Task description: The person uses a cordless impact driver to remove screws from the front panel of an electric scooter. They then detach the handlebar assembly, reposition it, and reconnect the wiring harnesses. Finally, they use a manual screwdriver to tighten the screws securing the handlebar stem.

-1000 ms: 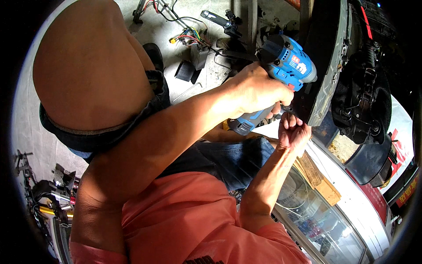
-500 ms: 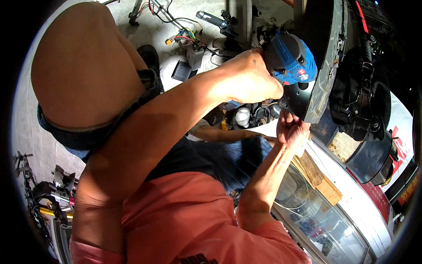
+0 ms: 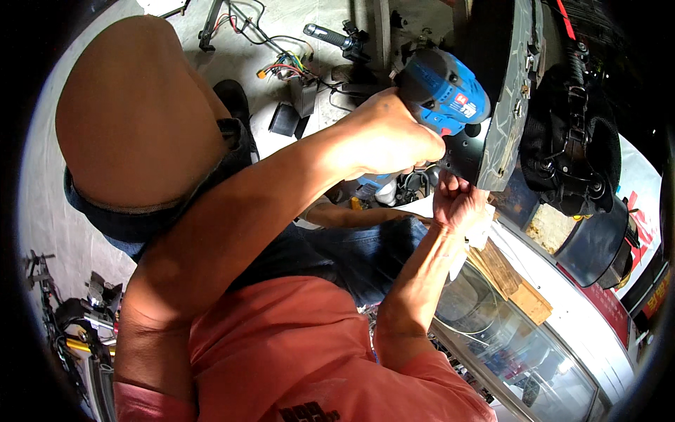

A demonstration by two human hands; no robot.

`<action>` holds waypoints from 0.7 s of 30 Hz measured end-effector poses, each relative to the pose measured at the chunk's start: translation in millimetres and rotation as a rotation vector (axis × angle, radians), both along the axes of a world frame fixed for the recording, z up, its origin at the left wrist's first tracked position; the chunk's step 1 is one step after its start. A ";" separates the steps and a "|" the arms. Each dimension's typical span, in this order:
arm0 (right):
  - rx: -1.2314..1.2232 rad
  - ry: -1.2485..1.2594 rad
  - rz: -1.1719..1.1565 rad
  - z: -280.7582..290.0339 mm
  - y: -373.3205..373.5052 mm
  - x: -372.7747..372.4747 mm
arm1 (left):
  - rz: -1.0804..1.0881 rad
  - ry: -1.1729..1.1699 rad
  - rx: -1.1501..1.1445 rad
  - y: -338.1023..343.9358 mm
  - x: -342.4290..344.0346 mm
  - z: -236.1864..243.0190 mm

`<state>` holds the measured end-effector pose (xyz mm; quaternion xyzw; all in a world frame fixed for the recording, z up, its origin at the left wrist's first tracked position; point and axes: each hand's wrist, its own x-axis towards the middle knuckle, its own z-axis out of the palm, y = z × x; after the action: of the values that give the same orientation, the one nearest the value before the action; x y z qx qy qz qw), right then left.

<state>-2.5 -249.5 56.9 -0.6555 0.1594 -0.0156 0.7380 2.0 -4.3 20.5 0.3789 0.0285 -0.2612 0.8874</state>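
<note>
A blue and black cordless drill (image 3: pixel 450 90) sits in my left hand (image 3: pixel 394 133), the fingers closed round its handle. Its body lies over a long black panel (image 3: pixel 464 156) with holes and a grey patterned edge; the nose of the drill is hidden. At the lower end of this panel is my right hand (image 3: pixel 458 204). Its fingers are curled and pressed together against the panel's end, and what they pinch there is hidden.
On the floor at the far left lie coloured wires (image 3: pixel 288 65), a handlebar grip (image 3: pixel 327 34) and a dark box (image 3: pixel 285 119). Wood pieces (image 3: pixel 517 281) lie on a glass-topped case (image 3: pixel 534 359) at right. A black padded seat-like item (image 3: pixel 573 151) stands beyond the panel.
The drill has tilted and shifted slightly left in view. The panel and my right hand appear a little further left too, as the whole view has shifted. Both hands keep their grips.
</note>
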 end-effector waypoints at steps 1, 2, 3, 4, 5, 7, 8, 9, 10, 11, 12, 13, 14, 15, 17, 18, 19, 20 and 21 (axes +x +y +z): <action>0.004 -0.012 0.007 -2.9 -4.2 0.5 | -0.001 0.006 -0.011 0.7 -1.1 1.7; -0.019 -0.028 0.019 -5.7 -9.6 1.3 | 0.006 0.010 -0.039 0.2 -2.2 1.7; -0.026 -0.028 0.012 -4.1 -9.3 1.3 | 0.007 0.008 -0.066 0.4 -1.8 3.2; -0.033 -0.028 0.005 -3.3 -7.7 0.3 | 0.007 0.006 -0.093 0.7 -1.8 4.5; -0.015 -0.044 0.045 -2.4 -5.1 1.4 | 0.003 0.044 -0.090 1.5 -3.1 5.8; -0.030 -0.035 -0.044 -1.6 0.4 1.3 | 0.024 0.014 -0.102 -0.4 -4.2 4.0; -0.027 -0.042 -0.009 -2.9 -3.3 0.2 | 0.034 0.000 -0.108 -2.3 -4.7 3.2; -0.013 -0.057 -0.023 -4.3 -2.6 3.3 | 0.021 0.022 -0.056 -2.5 -4.6 4.5; 0.002 -0.047 -0.037 -4.7 -2.0 2.4 | 0.019 0.038 -0.046 -1.9 -4.5 5.9; 0.066 -0.052 -0.009 -8.4 -11.8 2.6 | 0.036 0.027 -0.040 -1.8 -4.0 8.4; 0.132 -0.047 0.024 -10.0 -12.9 1.7 | 0.057 0.026 -0.031 -0.4 -5.4 12.1; 0.161 -0.034 0.032 -9.4 -13.8 1.1 | 0.067 0.028 -0.028 -0.5 -5.9 13.8; 0.153 -0.064 0.024 -9.4 -12.7 0.3 | 0.078 0.031 -0.026 -2.6 -6.4 13.4; 0.157 -0.057 0.027 -4.4 -5.6 -0.3 | 0.091 0.035 -0.024 -4.3 -7.7 11.6; 0.161 -0.059 0.055 -1.2 -3.9 0.3 | 0.116 0.044 -0.027 -8.5 -11.1 8.9; 0.161 -0.071 0.078 -4.1 -6.5 0.8 | 0.127 0.045 -0.030 -9.8 -11.4 7.2; 0.159 -0.083 0.102 -5.3 -8.0 1.7 | 0.118 0.009 -0.019 -9.9 -9.9 5.3; 0.162 -0.084 0.091 -5.0 -9.2 2.7 | 0.117 -0.003 -0.025 -10.1 -8.8 4.1; 0.166 -0.083 0.081 -3.0 -6.2 3.6 | 0.117 -0.012 -0.031 -9.9 -8.5 3.4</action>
<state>1.1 -255.6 53.9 -0.5969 0.1028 0.0003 0.7957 -6.5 -14.2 24.0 0.3642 0.0411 -0.2067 0.9072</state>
